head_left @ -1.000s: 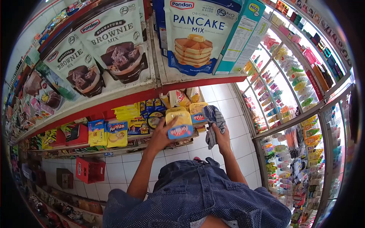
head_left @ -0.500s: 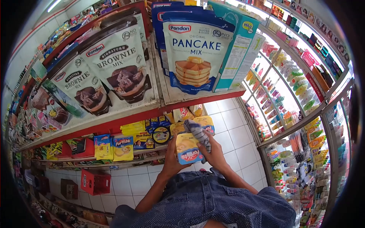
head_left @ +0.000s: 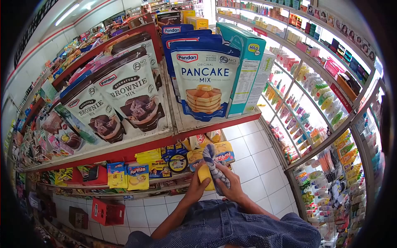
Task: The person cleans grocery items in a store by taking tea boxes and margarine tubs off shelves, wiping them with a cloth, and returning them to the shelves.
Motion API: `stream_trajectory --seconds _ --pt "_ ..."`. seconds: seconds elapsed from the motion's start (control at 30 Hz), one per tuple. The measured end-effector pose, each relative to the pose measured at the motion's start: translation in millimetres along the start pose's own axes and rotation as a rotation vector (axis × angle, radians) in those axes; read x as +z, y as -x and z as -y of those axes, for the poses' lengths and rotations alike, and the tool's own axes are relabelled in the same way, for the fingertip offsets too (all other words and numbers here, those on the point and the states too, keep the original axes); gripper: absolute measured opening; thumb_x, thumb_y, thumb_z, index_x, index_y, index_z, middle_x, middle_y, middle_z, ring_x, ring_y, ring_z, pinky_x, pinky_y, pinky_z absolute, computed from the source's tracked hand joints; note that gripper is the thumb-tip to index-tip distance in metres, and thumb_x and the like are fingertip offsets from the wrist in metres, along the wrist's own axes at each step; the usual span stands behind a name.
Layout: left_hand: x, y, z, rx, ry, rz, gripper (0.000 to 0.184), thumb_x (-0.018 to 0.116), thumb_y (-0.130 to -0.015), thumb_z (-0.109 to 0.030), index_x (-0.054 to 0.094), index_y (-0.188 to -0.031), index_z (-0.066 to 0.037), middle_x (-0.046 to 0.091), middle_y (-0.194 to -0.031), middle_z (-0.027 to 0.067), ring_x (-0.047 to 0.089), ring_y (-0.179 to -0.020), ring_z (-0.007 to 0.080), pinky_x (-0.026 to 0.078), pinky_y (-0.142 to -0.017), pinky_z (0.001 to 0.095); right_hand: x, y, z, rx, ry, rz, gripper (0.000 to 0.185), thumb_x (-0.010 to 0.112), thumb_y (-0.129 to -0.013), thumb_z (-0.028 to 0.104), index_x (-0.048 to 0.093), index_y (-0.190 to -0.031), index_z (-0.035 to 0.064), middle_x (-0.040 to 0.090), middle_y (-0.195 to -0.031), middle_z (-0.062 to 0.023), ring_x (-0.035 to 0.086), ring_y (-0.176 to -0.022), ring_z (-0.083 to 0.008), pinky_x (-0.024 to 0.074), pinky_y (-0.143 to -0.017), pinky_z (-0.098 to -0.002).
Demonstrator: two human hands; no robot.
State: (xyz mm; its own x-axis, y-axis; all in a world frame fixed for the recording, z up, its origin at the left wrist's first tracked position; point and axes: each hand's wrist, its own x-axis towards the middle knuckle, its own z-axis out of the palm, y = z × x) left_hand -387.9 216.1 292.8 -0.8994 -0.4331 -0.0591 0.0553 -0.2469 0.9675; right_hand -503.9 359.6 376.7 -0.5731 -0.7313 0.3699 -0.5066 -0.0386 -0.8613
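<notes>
My left hand [head_left: 194, 191] grips a yellow ForVita margarine tub [head_left: 204, 173], which is turned on edge so its printed lid faces away from view. In my right hand [head_left: 232, 182] is a bunched grey-and-white striped cloth [head_left: 211, 159], close against the tub's right side. Part of the cloth sticks up above my fingers. Just beyond my hands, more ForVita tubs [head_left: 225, 152] sit on the lower shelf. A round black-and-yellow tub [head_left: 178, 163] stands to their left.
Above my hands, the upper shelf's red edge [head_left: 219, 126] juts out, bearing Pondan pancake mix pouches [head_left: 202, 78] and brownie mix pouches [head_left: 132, 91]. ForVita sachets [head_left: 137, 177] hang at the left. A red crate [head_left: 108, 211] stands on the tiled floor. Glass-fronted shelving [head_left: 289, 115] lines the right.
The tub has tilted from showing its printed lid to standing on edge. My right hand and the cloth have shifted with it. The camera view has tilted upward slightly.
</notes>
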Motion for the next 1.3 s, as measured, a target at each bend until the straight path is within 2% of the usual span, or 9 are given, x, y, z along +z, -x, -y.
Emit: stream_trajectory --seconds 0.07,0.17,0.37,0.63,0.73,0.83,1.1,1.2,1.3 --pt "20.5 7.4 -17.7 -0.170 0.477 -0.001 0.054 0.037 -0.110 -0.032 0.023 -0.158 -0.011 0.034 -0.157 0.0100 0.036 -0.144 0.0230 0.027 -0.120 0.0416 2.5 -6.0 -6.2 0.071 -0.045 -0.043 0.042 0.064 -0.090 0.006 0.060 -0.132 0.0038 0.064 -0.127 -0.0222 0.060 -0.123 -0.0396 0.0459 -0.104 -0.0404" --pt "30.0 7.7 -31.0 -0.170 0.867 -0.040 0.055 0.030 -0.109 -0.045 0.031 -0.154 -0.012 0.040 -0.153 0.0100 0.041 -0.141 0.0239 0.032 -0.118 0.0430 3.7 -10.6 -4.9 -0.042 0.095 0.070 0.044 0.071 -0.087 0.010 0.063 -0.130 0.0063 0.065 -0.126 -0.0212 0.059 -0.124 -0.0401 0.0466 -0.105 -0.0418" --pt "16.3 7.0 -4.0 -0.229 0.552 -0.117 0.058 0.035 -0.106 -0.054 0.040 -0.148 -0.015 0.053 -0.140 0.0028 0.053 -0.129 0.0223 0.042 -0.109 0.0420 12.8 -1.4 -5.0 -0.072 0.082 0.291 0.052 0.075 -0.084 0.010 0.063 -0.135 0.0143 0.065 -0.127 -0.0191 0.060 -0.123 -0.0387 0.0488 -0.104 -0.0431" --pt "13.2 17.5 -21.3 -0.326 0.764 -0.215 0.058 0.035 -0.105 -0.055 0.044 -0.146 -0.014 0.053 -0.142 0.0048 0.050 -0.132 0.0246 0.039 -0.113 0.0436 7.6 -14.5 -26.0 -0.028 0.119 0.084 0.046 0.071 -0.088 0.009 0.062 -0.133 0.0078 0.067 -0.126 -0.0156 0.066 -0.113 -0.0309 0.0518 -0.096 -0.0398" --pt "2.5 15.7 -12.2 -0.235 0.878 -0.158 0.055 0.041 -0.105 -0.049 0.047 -0.144 -0.010 0.059 -0.136 0.0064 0.055 -0.128 0.0227 0.043 -0.111 0.0424 13.4 -1.0 -63.6 0.533 -0.593 -0.110 0.036 0.060 -0.102 0.019 0.058 -0.132 -0.0001 0.066 -0.114 -0.0065 0.061 -0.100 -0.0141 0.0512 -0.087 -0.0283" --pt "-5.6 1.4 14.4 -0.180 0.587 -0.146 0.045 0.047 -0.104 -0.041 0.054 -0.136 -0.010 0.062 -0.132 0.0078 0.059 -0.122 0.0237 0.046 -0.107 0.0453 23.6 7.4 -59.2 0.676 -0.930 -0.295 0.039 0.055 -0.103 0.022 0.052 -0.135 0.0005 0.066 -0.109 -0.0074 0.065 -0.095 -0.0155 0.0544 -0.085 -0.0298" --pt "19.8 -0.4 -51.1 -0.442 0.916 -0.154 0.042 0.052 -0.105 -0.035 0.050 -0.140 -0.011 0.061 -0.130 0.0054 0.064 -0.111 0.0177 0.057 -0.087 0.0336 8.1 13.5 -45.1 0.428 -0.579 -0.209 0.041 0.059 -0.100 0.019 0.052 -0.135 -0.0006 0.064 -0.115 -0.0078 0.057 -0.105 -0.0125 0.0476 -0.091 -0.0281" --pt "12.8 0.5 -21.9 -0.366 0.313 -0.083 0.049 0.054 -0.103 -0.044 0.050 -0.136 -0.008 0.062 -0.128 0.0067 0.066 -0.110 0.0161 0.057 -0.088 0.0328 -1.9 16.2 -49.6 0.430 -0.537 -0.215 0.038 0.057 -0.100 0.019 0.057 -0.130 -0.0041 0.066 -0.116 -0.0096 0.058 -0.105 -0.0140 0.0472 -0.094 -0.0296" --pt "9.6 4.6 -14.2 -0.466 0.355 0.034 0.050 0.049 -0.105 -0.045 0.049 -0.135 -0.006 0.064 -0.124 0.0068 0.068 -0.107 0.0159 0.058 -0.087 0.0326 -12.2 13.9 -47.4 0.452 -0.555 -0.174 0.037 0.055 -0.101 0.021 0.061 -0.127 -0.0053 0.068 -0.114 -0.0106 0.059 -0.107 -0.0142 0.0464 -0.095 -0.0292"
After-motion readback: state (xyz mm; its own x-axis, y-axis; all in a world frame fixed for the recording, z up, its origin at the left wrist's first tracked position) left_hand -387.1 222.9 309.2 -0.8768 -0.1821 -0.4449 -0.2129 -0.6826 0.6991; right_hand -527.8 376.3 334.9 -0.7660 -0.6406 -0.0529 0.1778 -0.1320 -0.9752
